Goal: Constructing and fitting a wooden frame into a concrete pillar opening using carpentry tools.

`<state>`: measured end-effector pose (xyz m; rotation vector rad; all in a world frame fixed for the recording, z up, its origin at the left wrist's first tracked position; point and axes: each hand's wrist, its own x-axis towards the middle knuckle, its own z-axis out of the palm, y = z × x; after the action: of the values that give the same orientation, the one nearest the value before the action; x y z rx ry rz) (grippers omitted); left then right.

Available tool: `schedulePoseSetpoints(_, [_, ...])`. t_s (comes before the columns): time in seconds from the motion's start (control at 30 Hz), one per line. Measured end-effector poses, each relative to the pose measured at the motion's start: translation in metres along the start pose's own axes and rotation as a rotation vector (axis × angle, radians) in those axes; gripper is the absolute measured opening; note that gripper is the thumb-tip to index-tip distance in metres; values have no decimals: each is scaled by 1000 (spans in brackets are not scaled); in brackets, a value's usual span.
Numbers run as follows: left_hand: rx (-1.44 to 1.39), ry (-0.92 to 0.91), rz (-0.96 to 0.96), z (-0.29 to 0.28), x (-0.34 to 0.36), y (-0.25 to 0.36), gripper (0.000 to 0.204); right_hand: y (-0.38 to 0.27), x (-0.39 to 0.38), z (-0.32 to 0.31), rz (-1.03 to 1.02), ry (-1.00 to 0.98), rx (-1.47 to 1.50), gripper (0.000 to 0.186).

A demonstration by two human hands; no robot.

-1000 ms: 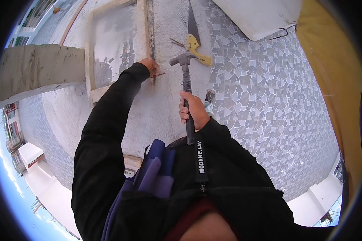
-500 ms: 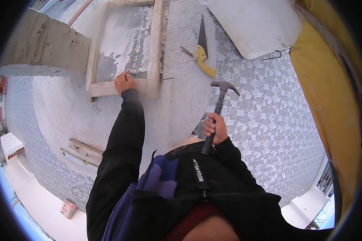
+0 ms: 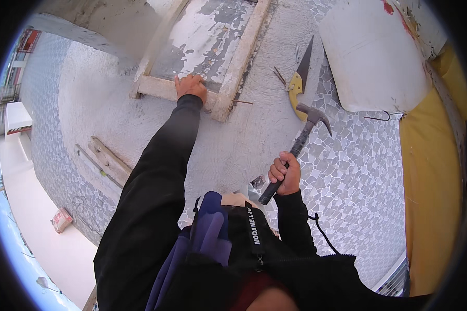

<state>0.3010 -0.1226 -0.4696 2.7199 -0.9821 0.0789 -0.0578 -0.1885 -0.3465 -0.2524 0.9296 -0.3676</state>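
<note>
My left hand is closed over the near rail of a wooden frame, its fingertips on the inner edge. A panel with patchy white and grey paint fills the frame. My right hand grips the dark handle of a claw hammer. The hammer is raised at a slant in front of my body, its head away from me and overlapping the handle end of a hand saw in view. A long nail juts out sideways by the frame's near right corner.
Loose nails lie left of the saw. Several wood pieces lie at left on the rough grey surface. A large white container and a yellow sheet stand at right. A concrete block is beside the frame.
The view has shifted, so the frame and saw sit further right in it. My left hand stays on the near rail. The hammer, still in my right hand, now overlaps the saw's handle in view.
</note>
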Motion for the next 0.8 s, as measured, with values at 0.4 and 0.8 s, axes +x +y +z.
schedulePoseSetpoints(0.4, [-10,-31,10,13,9,10,21,51,45,4,118,-54,147,26])
schedulePoseSetpoints(0.8, [15,-45,50,-2,6,-1,21,-56,-26,-53,-524,135,220,28])
